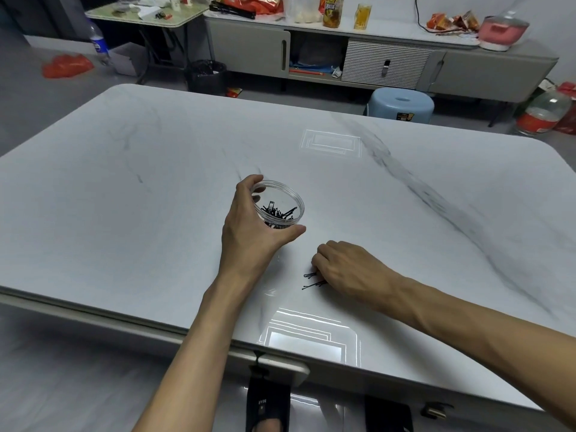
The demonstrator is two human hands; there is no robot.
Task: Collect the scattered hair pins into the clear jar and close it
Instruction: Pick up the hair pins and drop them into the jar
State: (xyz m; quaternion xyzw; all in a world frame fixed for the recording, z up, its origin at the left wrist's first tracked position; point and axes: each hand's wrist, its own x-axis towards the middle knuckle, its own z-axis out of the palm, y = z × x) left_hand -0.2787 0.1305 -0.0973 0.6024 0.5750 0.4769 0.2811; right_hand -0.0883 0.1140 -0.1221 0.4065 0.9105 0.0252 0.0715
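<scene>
A clear round jar (pixel 288 198) stands open on the white marble table (pixel 156 182), with several black hair pins (pixel 279 212) lying inside it. My left hand (pixel 249 226) wraps around the jar's left and near side. A few black hair pins (pixel 313 282) lie on the table nearer to me, just right of the jar. My right hand (pixel 346 266) rests over them with fingers curled down onto the pins; whether any are pinched is hidden. No lid is in view.
A blue plastic stool (pixel 400 104) stands past the table's far edge. Behind it runs a low grey cabinet (pixel 374 57) loaded with snacks and a pink pot. A black bin (pixel 207 76) and a folding table (pixel 146 14) are at the far left.
</scene>
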